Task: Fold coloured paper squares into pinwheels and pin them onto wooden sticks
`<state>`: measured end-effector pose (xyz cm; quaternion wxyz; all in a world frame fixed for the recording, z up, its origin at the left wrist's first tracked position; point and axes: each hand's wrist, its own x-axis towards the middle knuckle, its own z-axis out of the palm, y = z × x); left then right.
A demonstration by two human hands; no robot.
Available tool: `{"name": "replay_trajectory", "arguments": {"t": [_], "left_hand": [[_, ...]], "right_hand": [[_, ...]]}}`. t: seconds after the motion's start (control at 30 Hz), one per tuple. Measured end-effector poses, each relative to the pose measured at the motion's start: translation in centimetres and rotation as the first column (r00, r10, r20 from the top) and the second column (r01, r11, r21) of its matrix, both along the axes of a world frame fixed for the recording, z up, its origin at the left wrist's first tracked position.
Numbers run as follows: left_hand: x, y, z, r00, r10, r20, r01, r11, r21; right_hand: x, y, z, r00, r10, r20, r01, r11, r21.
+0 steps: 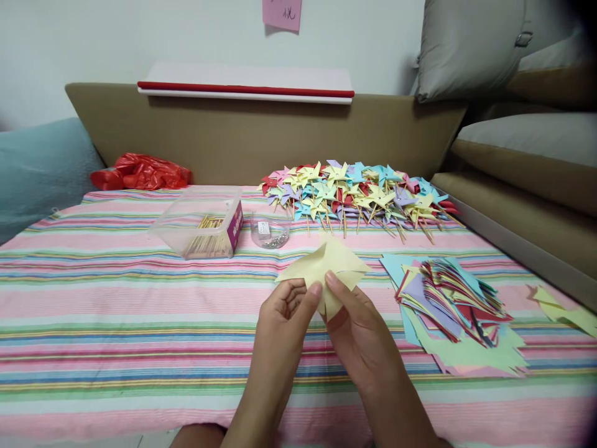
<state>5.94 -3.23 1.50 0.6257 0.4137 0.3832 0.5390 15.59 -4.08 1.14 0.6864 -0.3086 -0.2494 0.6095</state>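
A pale yellow sheet of paper (pixel 333 260), slit and partly folded toward its middle, is held up in front of me. My left hand (pixel 291 308) pinches its lower left side, thumb on top and fingers curled behind. My right hand (pixel 357 323) grips the lower right part, its thumb pressed near the paper's centre. The two thumbs almost touch. Beyond the paper lies a pile of finished paper pinwheels (pixel 345 193) on wooden sticks, in yellow, blue, red, purple and pink.
Left of centre stand a clear plastic box (pixel 186 218) of wooden sticks and a small round container (pixel 270 235) of tiny metal pieces. Cut coloured paper (pixel 448 305), with dark scissors on it, lies at right. A red plastic bag (pixel 142 173) sits at the back left of the striped cloth (pixel 116 348).
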Motion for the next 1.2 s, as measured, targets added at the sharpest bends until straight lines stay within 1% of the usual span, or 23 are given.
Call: {"name": "replay_trajectory", "arguments": {"t": [0.17,0.37,0.5,0.6,0.67,0.73,0.8,0.87,0.93,0.97,1.0,1.03,1.07,1.2], "left_hand": [[-0.2,-0.2,0.1,0.999,0.044,0.010,-0.045,0.999,0.013],[0.3,-0.5,0.7,0.996,0.083,0.032,-0.082,0.996,-0.048],[0.6,-0.6,0.7,0.993,0.110,0.033,-0.109,0.993,-0.039],[0.2,-0.4,0.3,0.990,0.132,0.046,-0.130,0.991,-0.038],[-0.2,-0.2,0.0,0.985,0.151,0.083,-0.148,0.988,-0.045],[-0.6,0.0,-0.1,0.976,0.179,0.127,-0.172,0.983,-0.062],[-0.9,0.2,-0.2,0.967,0.202,0.154,-0.192,0.978,-0.078],[-1.0,0.4,-0.2,0.964,0.214,0.158,-0.204,0.976,-0.075],[-1.1,0.4,-0.1,0.965,0.221,0.144,-0.214,0.975,-0.059],[-1.1,0.4,-0.1,0.966,0.221,0.132,-0.216,0.975,-0.052],[-1.1,0.3,-0.1,0.968,0.219,0.119,-0.215,0.976,-0.045],[-1.1,0.3,0.0,0.970,0.217,0.106,-0.214,0.976,-0.038],[-1.0,0.2,0.1,0.972,0.217,0.095,-0.215,0.976,-0.031],[-0.8,-0.1,0.6,0.968,0.247,0.041,-0.247,0.969,-0.017]], "right_hand": [[-1.1,0.0,-0.2,1.000,-0.010,-0.019,0.009,1.000,-0.027],[-1.1,-0.2,-0.4,0.997,-0.057,0.054,0.061,0.995,-0.080],[-1.0,-0.2,-0.5,0.992,-0.070,0.105,0.080,0.993,-0.090],[-0.9,-0.2,-0.4,0.986,-0.069,0.149,0.077,0.996,-0.045],[-0.7,-0.4,-0.5,0.981,-0.090,0.169,0.087,0.996,0.021],[-0.5,-0.7,-0.6,0.963,-0.142,0.228,0.120,0.987,0.108],[-0.2,-1.0,-0.8,0.908,-0.200,0.368,0.127,0.969,0.213],[0.2,-1.3,-1.0,0.793,-0.229,0.564,0.059,0.951,0.303],[0.6,-1.3,-1.0,0.655,-0.233,0.718,-0.040,0.939,0.341],[0.7,-1.3,-1.0,0.607,-0.233,0.760,-0.074,0.935,0.346],[0.8,-1.3,-0.9,0.583,-0.232,0.779,-0.087,0.935,0.344],[0.9,-1.3,-0.7,0.582,-0.225,0.782,-0.085,0.939,0.334],[0.8,-1.2,-0.6,0.601,-0.214,0.770,-0.071,0.945,0.318],[0.3,-1.2,-0.1,0.747,-0.171,0.643,0.047,0.978,0.205]]}}
